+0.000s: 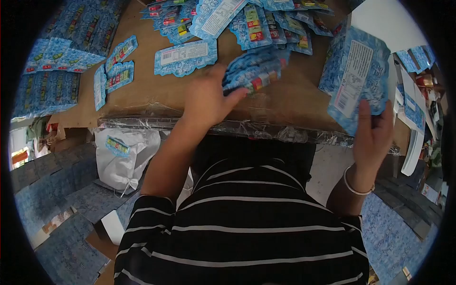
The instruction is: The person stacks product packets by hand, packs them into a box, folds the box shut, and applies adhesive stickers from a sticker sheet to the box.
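Observation:
My left hand is closed on several blue wavy-edged packets, fanned together and a little blurred, over the brown cardboard-topped table. At the right, my right hand grips the lower end of a blue packet with its white printed label facing up. That packet leans against a blue patterned box. Just beyond my left hand lies a single packet, label up. A loose pile of similar packets spreads across the far side of the table.
Three small packets lie at the left of the table, beside stacked blue patterned boxes. A white bag hangs below the table's plastic-wrapped front edge. More blue boxes stand at lower left.

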`<state>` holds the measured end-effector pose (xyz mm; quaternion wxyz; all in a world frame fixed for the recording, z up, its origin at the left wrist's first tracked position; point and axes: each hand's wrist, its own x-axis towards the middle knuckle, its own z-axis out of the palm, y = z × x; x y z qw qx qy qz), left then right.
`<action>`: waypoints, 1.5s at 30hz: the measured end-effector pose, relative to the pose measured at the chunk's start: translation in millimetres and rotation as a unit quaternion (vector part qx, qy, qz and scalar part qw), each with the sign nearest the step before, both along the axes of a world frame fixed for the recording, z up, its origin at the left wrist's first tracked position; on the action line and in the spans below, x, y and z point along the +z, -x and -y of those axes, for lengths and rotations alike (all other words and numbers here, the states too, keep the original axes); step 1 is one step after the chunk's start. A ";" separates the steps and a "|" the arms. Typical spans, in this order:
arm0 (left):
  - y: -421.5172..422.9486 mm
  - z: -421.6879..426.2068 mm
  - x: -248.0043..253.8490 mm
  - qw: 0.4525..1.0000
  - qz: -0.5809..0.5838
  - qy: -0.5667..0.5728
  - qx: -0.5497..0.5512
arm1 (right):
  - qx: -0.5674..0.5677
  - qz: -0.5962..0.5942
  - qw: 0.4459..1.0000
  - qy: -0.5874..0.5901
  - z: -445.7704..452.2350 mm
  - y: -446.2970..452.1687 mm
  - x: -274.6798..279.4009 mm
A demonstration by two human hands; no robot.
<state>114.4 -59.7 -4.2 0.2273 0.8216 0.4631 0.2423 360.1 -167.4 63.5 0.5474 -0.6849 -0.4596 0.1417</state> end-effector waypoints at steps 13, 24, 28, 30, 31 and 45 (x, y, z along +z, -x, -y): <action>-12.6 23.2 2.2 0.998 0.060 -0.009 -0.008 | 0.187 -0.385 0.895 0.128 -43.1 84.3 -59.8; -1.2 -3.2 12.8 0.987 -0.024 0.104 -0.124 | 0.290 0.112 0.948 0.073 -53.7 18.8 -65.7; -6.1 -18.7 9.4 0.980 0.029 -0.053 -0.192 | 0.244 0.068 0.958 0.134 -53.3 23.2 -64.0; 0.0 -19.2 4.9 0.982 0.115 0.019 -0.148 | 0.241 0.080 0.957 0.142 -53.2 18.1 -61.9; 5.2 -19.5 1.0 0.974 0.184 0.093 -0.090 | 0.225 0.086 0.960 0.145 -52.9 16.4 -64.1; -13.2 -9.8 2.0 0.992 0.041 0.042 -0.114 | 0.228 0.091 0.963 0.109 -31.4 20.4 -73.4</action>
